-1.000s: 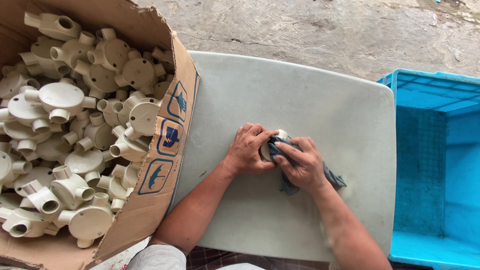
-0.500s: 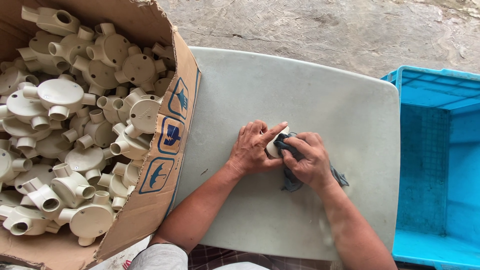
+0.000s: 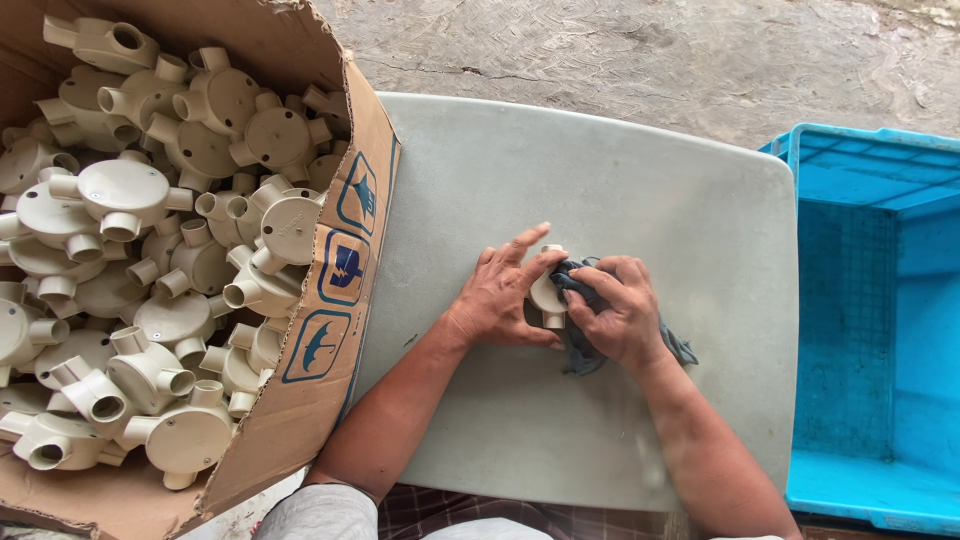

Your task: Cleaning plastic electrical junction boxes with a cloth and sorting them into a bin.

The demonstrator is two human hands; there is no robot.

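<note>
Left hand (image 3: 500, 300) clamps the cream round plastic conduit box (image 3: 546, 293) on the grey counter (image 3: 620, 180); right hand (image 3: 618, 312) grips a dark rag (image 3: 580, 350). Light, rigid, likely slippery; hold by its spouts.

A brown cardboard box (image 3: 300, 330) stands open at the left, blue square handling symbols (image 3: 343, 270) on its flap

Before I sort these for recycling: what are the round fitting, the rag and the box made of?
Round fitting, in the left hand: likely moulded plastic, cream, smooth matte with tubular spouts. Rag, under the right hand: soft dark grey cloth, crumpled. Box: brown corrugated cardboard, torn edge, blue printed symbols.
</note>
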